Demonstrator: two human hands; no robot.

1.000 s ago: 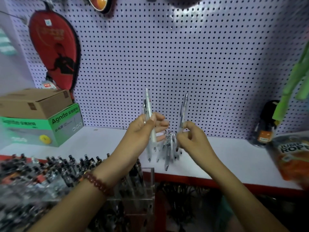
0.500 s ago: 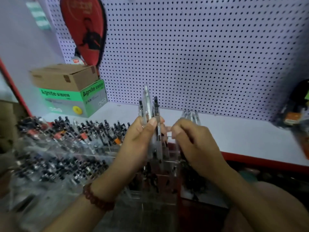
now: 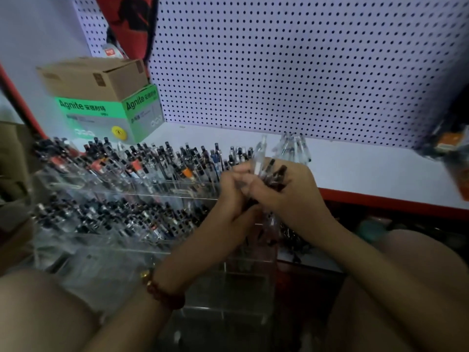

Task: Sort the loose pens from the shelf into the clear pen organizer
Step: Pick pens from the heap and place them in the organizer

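Our left hand [image 3: 232,190] and right hand [image 3: 289,193] both clenched 1 bundle of slim clear plastic pens [image 3: 261,158], just beside the glossy tiered clear acrylic pen organizer [image 3: 121,196].

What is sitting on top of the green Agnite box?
A brown cardboard box rests on the green Agnite box, covering its top. What the cardboard box holds cannot be seen.

the person's left hand [image 3: 232,191] has at its wrist a dark red bracelet of round glossy beads [image 3: 167,297] with one small gold-coloured bead among them, and both forearms and knees are bare.
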